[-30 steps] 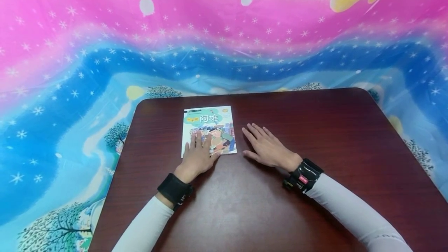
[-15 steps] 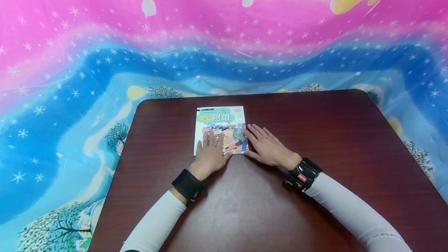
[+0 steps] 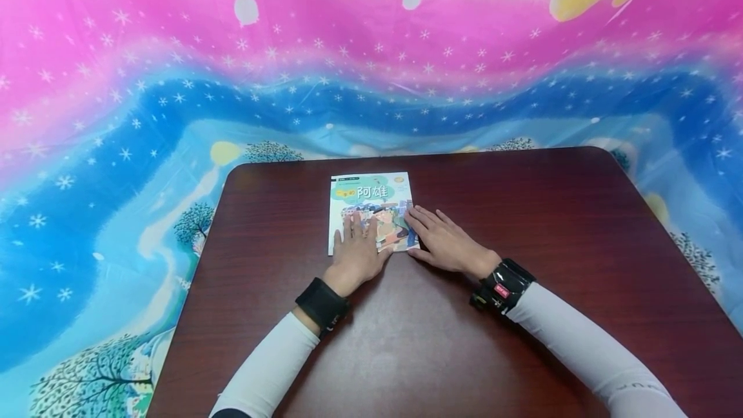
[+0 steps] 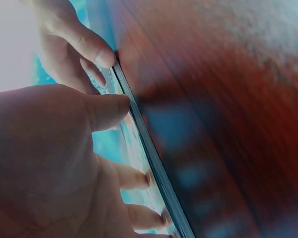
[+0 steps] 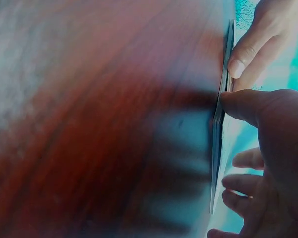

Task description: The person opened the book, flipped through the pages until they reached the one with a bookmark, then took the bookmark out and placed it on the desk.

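A thin paperback picture book (image 3: 371,180) with a colourful cover and a white title lies closed on the dark wooden table. My left hand (image 3: 355,258) rests on the lower part of its cover, fingers spread and fairly straight. At the book's right edge, my right hand (image 3: 445,244) lies with extended fingers touching the cover's lower right side. In the left wrist view, the left thumb meets the book's near edge (image 4: 156,163), and the right thumb touches its corner further back. The right wrist view shows both thumbs by the book (image 5: 217,124). The hands hide part of the cover.
The reddish-brown table (image 3: 557,211) has rounded far corners and reflects light near its front. Behind and beside it hangs a pink and blue cloth (image 3: 360,57) printed with snowflakes and trees. Each wrist wears a black band (image 3: 504,286).
My left hand has slid the book to the right along the table until it reaches the right hand. The right hand has stayed nearly in place, its fingertips now on the book's edge.
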A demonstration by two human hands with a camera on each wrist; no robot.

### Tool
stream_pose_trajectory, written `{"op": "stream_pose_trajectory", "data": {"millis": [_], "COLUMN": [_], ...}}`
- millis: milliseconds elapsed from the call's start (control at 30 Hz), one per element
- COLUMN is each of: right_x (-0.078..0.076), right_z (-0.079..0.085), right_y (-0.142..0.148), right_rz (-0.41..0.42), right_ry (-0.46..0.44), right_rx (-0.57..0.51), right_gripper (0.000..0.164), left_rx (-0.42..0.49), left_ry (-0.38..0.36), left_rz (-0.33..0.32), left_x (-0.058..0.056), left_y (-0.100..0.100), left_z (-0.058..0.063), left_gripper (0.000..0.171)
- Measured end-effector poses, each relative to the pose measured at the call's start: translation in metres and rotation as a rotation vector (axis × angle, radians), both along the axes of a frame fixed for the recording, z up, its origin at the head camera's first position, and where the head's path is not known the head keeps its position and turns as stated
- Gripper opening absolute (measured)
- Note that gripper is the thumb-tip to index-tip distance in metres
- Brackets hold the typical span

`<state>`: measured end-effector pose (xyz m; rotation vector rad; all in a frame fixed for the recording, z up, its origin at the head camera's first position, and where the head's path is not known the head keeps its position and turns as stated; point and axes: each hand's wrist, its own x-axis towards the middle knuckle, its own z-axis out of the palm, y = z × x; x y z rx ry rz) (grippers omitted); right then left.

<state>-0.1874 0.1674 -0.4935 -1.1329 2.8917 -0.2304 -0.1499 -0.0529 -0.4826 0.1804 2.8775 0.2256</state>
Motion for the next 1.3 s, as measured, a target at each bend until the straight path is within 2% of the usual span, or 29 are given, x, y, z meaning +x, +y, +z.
{"op": "stream_pose_trajectory", "data": {"millis": [267,500,833,1067,1300], "right_x": [-0.0012,-0.0028,-0.0041,-0.0019,-0.0008], "right_z": [0.0011,0.0013,0.0009,0.0017,0.0022], "right_y": [0.0023,0.0053,0.0065,0.0069,0.0059], "right_rz": [0.047,0.078,0.075,0.060,0.031], "right_ry": [0.006,0.001,-0.034,-0.057,-0.075], "right_rx": [-0.010,-0.062,-0.105,-0.156,-0.169], "right_gripper": [0.073,0.069,0.063,0.059,0.060], "left_rx": [0.020,0.037,0.120,0.150,0.164], "left_ry": [0.003,-0.016,0.001,0.013,0.015], "left_rz": [-0.005,-0.025,-0.025,-0.016,-0.026], "left_x": [0.0002,-0.0005,0.0027,0.0036,0.0022], "left_y": [0.0004,-0.0021,-0.0074,-0.0063,-0.0078], "left_z": [0.0012,0.0046,0.0046,0.0009,0.0022], "left_gripper": [0.081,0.084,0.086,0.084,0.081]}}
